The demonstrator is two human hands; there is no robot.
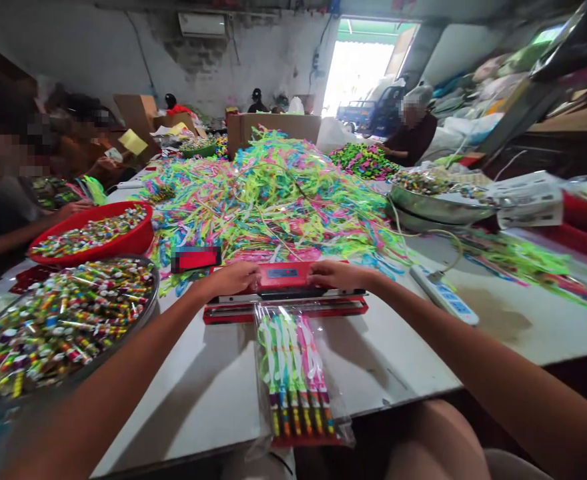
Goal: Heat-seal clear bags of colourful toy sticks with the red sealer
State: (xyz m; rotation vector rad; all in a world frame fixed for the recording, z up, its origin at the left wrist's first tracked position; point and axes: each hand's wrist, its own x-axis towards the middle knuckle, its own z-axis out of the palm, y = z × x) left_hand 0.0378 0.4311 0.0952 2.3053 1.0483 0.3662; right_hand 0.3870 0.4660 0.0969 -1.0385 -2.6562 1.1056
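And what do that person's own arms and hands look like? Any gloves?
No gloves: the left hand and right hand are bare. No sleeves, watch or bracelet show on the left arm or right arm. Rings are too hard to tell.

Left arm, right arm bare, reaching forward; left hand, right hand curled, palms down.

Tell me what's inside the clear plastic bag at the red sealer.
The clear plastic bag holds green, blue and pink plastic pieces with multicoloured striped tubes; anything beneath them is covered.
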